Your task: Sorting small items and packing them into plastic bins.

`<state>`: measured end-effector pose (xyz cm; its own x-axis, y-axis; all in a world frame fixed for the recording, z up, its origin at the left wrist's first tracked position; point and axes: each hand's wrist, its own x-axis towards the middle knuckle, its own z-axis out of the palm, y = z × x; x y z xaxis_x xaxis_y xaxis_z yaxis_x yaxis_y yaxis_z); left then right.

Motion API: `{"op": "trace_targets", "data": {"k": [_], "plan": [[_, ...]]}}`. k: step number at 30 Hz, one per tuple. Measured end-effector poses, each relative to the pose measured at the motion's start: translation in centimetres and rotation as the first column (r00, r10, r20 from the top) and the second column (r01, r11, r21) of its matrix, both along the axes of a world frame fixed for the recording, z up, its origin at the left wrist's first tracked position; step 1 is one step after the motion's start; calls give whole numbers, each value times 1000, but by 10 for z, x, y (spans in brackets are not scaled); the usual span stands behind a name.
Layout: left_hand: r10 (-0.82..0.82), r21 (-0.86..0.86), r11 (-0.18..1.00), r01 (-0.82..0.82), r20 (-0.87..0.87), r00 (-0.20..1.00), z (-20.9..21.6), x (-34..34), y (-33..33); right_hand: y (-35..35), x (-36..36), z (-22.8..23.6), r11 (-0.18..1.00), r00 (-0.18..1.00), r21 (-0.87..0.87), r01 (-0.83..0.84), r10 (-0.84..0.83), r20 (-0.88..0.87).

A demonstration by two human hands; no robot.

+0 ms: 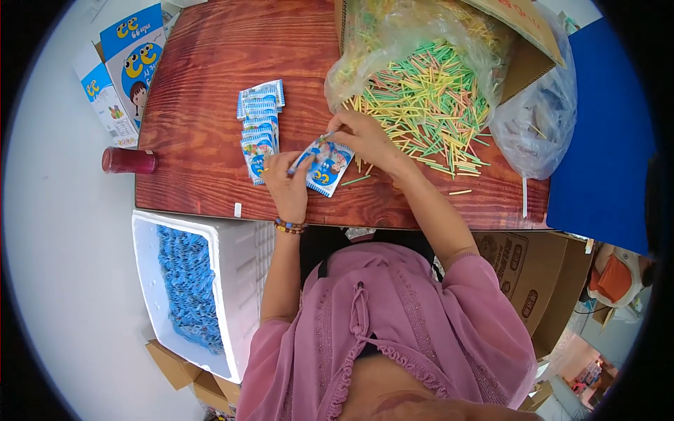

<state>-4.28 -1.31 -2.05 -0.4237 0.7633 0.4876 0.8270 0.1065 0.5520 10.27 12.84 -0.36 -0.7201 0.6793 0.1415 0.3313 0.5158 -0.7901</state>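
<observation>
A small blue-and-white sachet (330, 172) is between my hands, above the near middle of the table. My left hand (286, 184) pinches it at the left edge. At its upper edge are the bent fingers of my right hand (366, 140), closed together; whether they hold a stick as well is hidden. Just left of my hands, a row of overlapping sachets (260, 128) of the same kind runs away from me. To the right of my right hand spreads a large heap of thin yellow, green and pink sticks (439, 105).
Behind the heap lies a clear plastic bag (351, 74) in a cardboard box (523, 42). A pink-red jar (130, 160) and a printed carton (133, 70) stand at the left. Below the table's left edge, a white foam box (219, 295) holds many blue packets.
</observation>
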Motion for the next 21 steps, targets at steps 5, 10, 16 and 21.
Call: {"op": "trace_targets", "data": {"k": [5, 10, 16, 21], "plan": [[-163, 182, 983, -19, 919, 359, 5, 4, 6, -7, 10, 2, 777, 926, -614, -140, -118, -360], [-199, 211, 977, -36, 957, 211, 19, 17, 8, -15, 18, 7, 810, 914, -567, -150, -105, -391], [-242, 248, 968, -33, 961, 135, 27, 26, 11, -20, 24, 6, 845, 893, -524, -111, -147, -426], [-223, 229, 973, -18, 961, 164, 32, 30, 12, -20, 29, 4, 852, 886, -518, -76, -181, -427]]}}
